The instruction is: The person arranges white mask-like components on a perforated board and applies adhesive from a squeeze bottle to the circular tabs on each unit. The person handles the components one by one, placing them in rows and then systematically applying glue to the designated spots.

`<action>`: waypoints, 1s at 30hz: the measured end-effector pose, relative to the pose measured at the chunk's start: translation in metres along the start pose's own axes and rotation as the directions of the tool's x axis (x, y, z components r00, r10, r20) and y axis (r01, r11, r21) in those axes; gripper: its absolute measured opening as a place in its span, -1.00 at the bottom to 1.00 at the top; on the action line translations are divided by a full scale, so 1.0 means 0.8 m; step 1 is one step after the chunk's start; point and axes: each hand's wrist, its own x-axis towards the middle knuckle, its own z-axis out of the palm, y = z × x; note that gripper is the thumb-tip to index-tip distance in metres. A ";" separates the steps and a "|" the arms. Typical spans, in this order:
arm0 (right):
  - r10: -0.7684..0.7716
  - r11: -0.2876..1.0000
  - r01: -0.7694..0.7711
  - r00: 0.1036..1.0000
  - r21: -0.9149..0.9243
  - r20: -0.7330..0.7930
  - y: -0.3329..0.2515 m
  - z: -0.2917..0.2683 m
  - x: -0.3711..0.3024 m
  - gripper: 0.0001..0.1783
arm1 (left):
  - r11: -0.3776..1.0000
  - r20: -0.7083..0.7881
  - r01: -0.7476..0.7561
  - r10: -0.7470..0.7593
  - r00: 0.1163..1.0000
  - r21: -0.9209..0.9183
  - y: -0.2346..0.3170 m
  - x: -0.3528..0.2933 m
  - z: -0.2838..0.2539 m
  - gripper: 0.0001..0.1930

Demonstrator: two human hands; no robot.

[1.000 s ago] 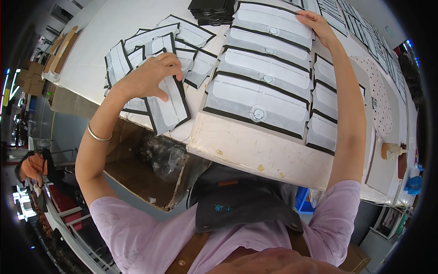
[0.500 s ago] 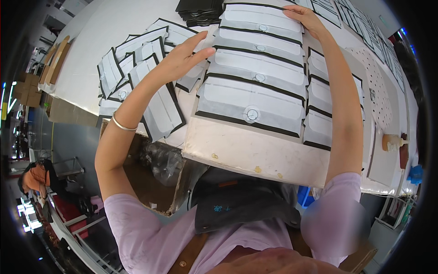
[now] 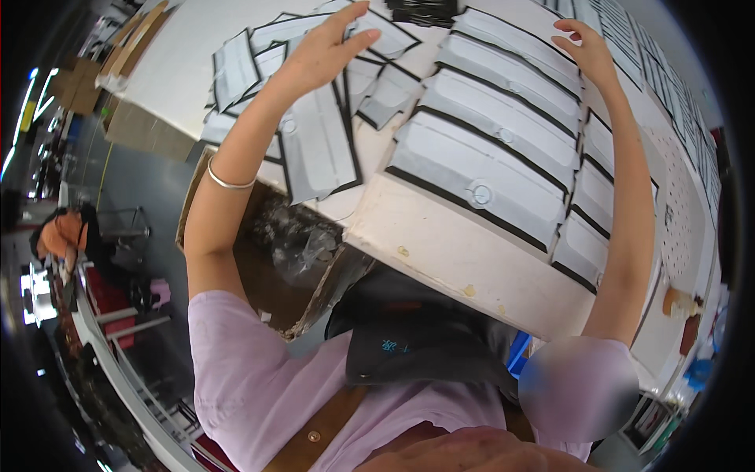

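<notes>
Several flat white envelopes with dark edges (image 3: 472, 161), overlapping in a slanted row on the worktop (image 3: 421, 220), the front one fully exposed and bearing a round disc. One scattered pile of like envelopes (image 3: 318, 149), to the left of the row, lying crossed at odd angles. One further column of envelopes (image 3: 586, 244), just right of the row, partly behind the right forearm. One black stack (image 3: 425, 11), beyond the row at the upper edge. One left hand (image 3: 334, 49), over the far part of the pile: grip wide, thumb and forefinger well parted, nothing seen between. One right hand (image 3: 588, 53), by the far right corner of the row: grip slightly parted, fingers curled, nothing seen in it; contact with the envelope edge cannot be told. Step in hand, by judgement: arranging envelopes into the overlapping row, between placements. Next move, by judgement: calls for the left grip to close on a single envelope's edge, leaving its neighbours and the row undisturbed.
</notes>
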 end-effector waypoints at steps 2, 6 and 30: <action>-0.075 0.985 0.069 0.996 0.158 0.039 -0.060 0.013 0.003 -0.65 | 0.991 -0.118 -0.023 0.038 0.992 0.130 -0.051 -0.012 -0.039 -0.42; -0.250 0.752 -0.050 0.901 0.657 0.355 -0.265 0.077 -0.006 -0.59 | 0.951 -0.293 0.120 -0.033 0.956 0.286 -0.125 -0.061 -0.080 -0.56; -0.467 0.850 0.464 0.883 0.248 -0.050 -0.464 0.183 -0.041 -0.76 | 0.984 -0.449 0.152 -0.179 0.876 -0.095 -0.201 -0.044 -0.063 -0.65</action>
